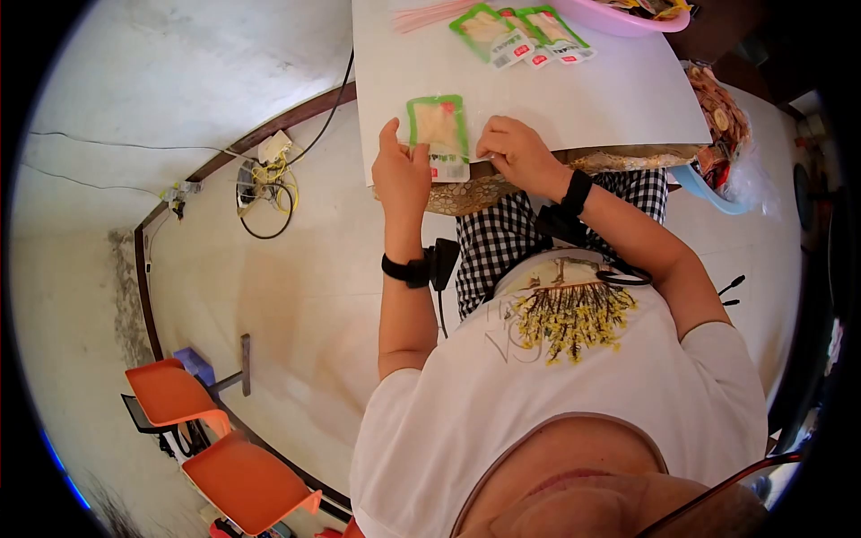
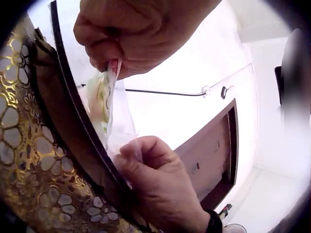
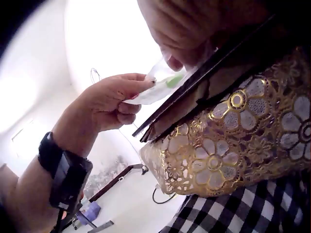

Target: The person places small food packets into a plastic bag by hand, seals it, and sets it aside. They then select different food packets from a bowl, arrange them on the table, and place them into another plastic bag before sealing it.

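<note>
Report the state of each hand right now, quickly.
Left hand: grip closed, pinching the left edge of the green-bordered packet.
Right hand: grip closed, pinching the same packet's right edge.

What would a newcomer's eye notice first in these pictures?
First, the green-edged packet at the near edge of the white sheet, pinched by the left hand and the right hand. Then more packets lie at the sheet's far edge, and two orange chairs stand on the floor at lower left.
</note>
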The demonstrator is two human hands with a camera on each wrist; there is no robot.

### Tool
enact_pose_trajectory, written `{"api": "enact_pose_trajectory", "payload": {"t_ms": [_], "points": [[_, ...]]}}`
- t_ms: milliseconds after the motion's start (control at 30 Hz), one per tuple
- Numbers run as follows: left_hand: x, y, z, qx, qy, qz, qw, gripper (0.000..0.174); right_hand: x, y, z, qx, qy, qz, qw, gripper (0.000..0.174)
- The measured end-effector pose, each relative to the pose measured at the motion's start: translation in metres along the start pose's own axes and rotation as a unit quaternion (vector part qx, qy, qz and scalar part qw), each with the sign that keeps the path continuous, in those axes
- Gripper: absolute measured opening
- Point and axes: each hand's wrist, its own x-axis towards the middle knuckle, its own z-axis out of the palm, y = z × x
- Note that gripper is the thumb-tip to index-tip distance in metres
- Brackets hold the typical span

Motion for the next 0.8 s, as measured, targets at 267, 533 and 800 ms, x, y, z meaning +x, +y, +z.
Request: {"api": "enact_pose_trajectory", "payload": {"t_ms": [267, 533, 800], "points": [[0.032, 0.005, 0.009, 0.37, -0.006, 0.027, 0.929, 0.028, 0.001, 0.002, -0.003, 0.001, 0.001, -0.004, 1.0, 0.012], [-0.015, 0.019, -0.026, 0.382, 0.031, 0.159, 0.91, 0.031, 0.01, -0.002, 0.002, -0.037, 0.047, 0.029, 0.998, 0.012], [0.005, -0.006, -0.007, 0.3, -0.053, 0.331, 0.893, 0.045, 0.005, -0.001, 0.001, -0.016, 0.036, 0.008, 0.999, 0.014]]}}
